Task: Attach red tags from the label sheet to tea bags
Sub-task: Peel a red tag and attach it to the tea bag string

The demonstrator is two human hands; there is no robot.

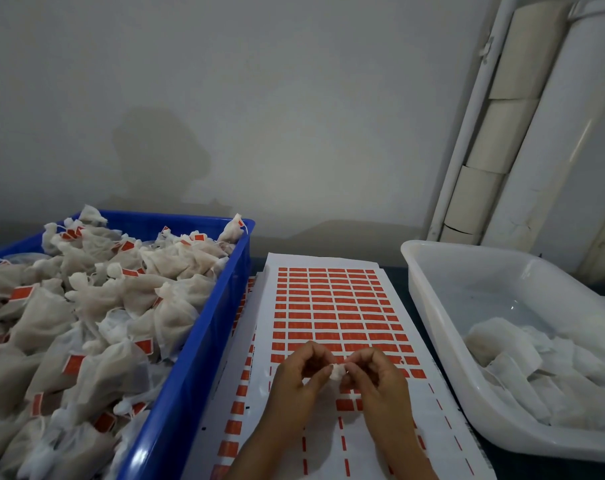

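Done: blue crate heaped with tagged bags | Left: white tub part-full, label sheet mostly unpeeled | Your left hand and right hand pinch one tea bag.

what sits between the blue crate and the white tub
In the head view, the label sheet of red tags lies flat between the blue crate and the white tub, with both hands pinching a small white piece above its near part.
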